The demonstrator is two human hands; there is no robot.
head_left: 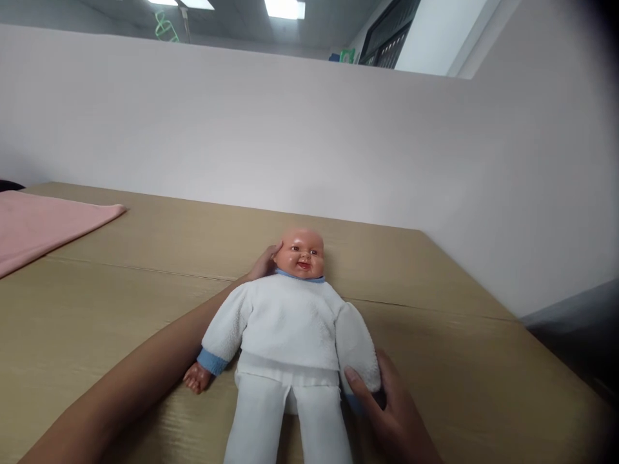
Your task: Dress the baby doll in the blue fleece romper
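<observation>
A baby doll [290, 322] in a fleecy white top with blue collar and cuffs and white trousers lies on its back, head toward the wall. My left hand [265, 263] is at the side of the doll's head, its thumb against the cheek; the other fingers are hidden behind the head. Around the doll's sleeve near the cuff, at the right, my right hand [387, 403] is closed, thumb on top. The doll's other arm rests beside my left forearm, its small hand showing. The lower legs run out of view at the bottom.
The doll lies on a brown-covered table [459, 361] with a crease across it. A pink cloth [48, 225] is spread at the far left. A white wall [290, 135] stands behind the table, and the table's right edge slopes away toward a dark area.
</observation>
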